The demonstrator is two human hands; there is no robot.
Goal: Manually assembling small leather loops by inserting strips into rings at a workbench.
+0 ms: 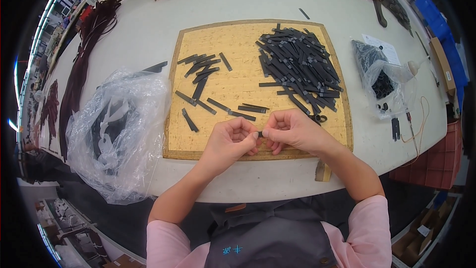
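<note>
Both hands meet over the near edge of a tan board (pixel 238 37), pinching a small black piece (pixel 260 134), probably a strip. My left hand (pixel 230 139) grips it between thumb and fingertips, and my right hand (pixel 292 131) pinches it from the other side. Fingers cover most of the piece. Just beyond them lie loose flat black strips (pixel 218 104), with more strips (pixel 201 64) farther left. A large heap of black strips (pixel 300 64) with greyish ends covers the board's right side. Small black rings (pixel 321 118) rest at the heap's near edge.
A clear plastic bag (pixel 148 97) with dark contents lies left of the board. Dark red cords (pixel 82 59) trail along the far left. At right are a bag of black rings (pixel 382 82), a thin pointed tool (pixel 411 129) and a red crate (pixel 431 156) beside the table.
</note>
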